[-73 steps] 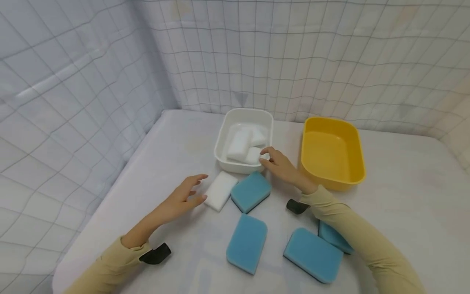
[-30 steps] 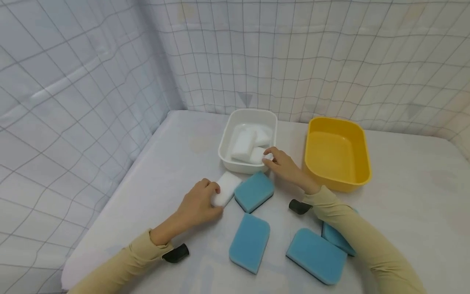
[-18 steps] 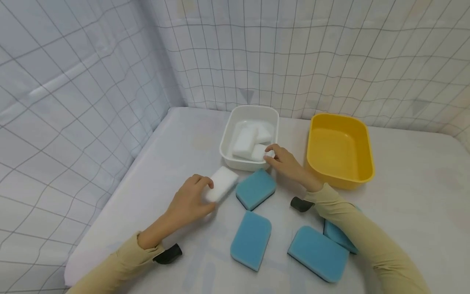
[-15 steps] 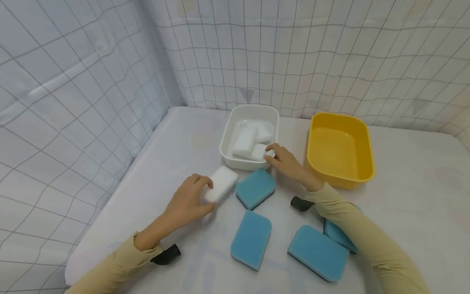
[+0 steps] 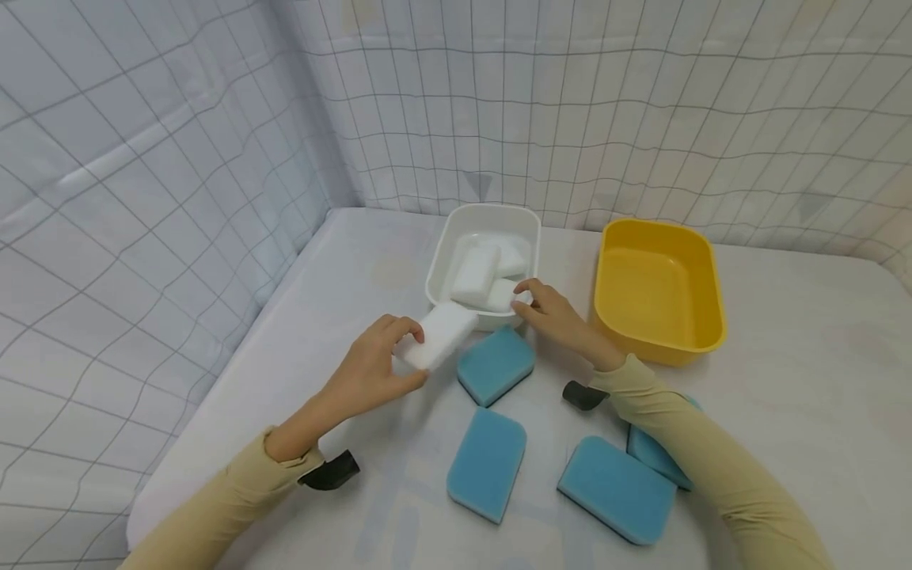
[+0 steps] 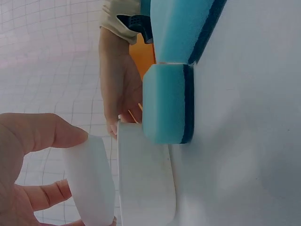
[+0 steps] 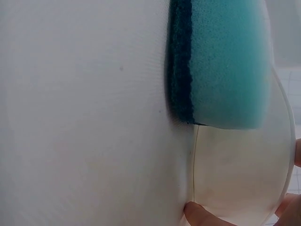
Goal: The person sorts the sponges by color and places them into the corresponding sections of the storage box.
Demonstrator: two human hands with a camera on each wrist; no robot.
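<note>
The bin, gripped by the right hand, held 3 blocks. The left hand pinched a 4th block; 4 sponges outside seemed pending.

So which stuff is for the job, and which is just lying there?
Seems part of the job:
White block in the left grip
White tub, held by the right grip
Loose white blocks inside it

Seems just lying about:
Four blue sponges
Yellow tub

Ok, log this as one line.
Left hand: holds white sponge, raised outside white tub; Right hand: at tub's rim; Tub: other white sponges; Table: blue scouring sponges
</note>
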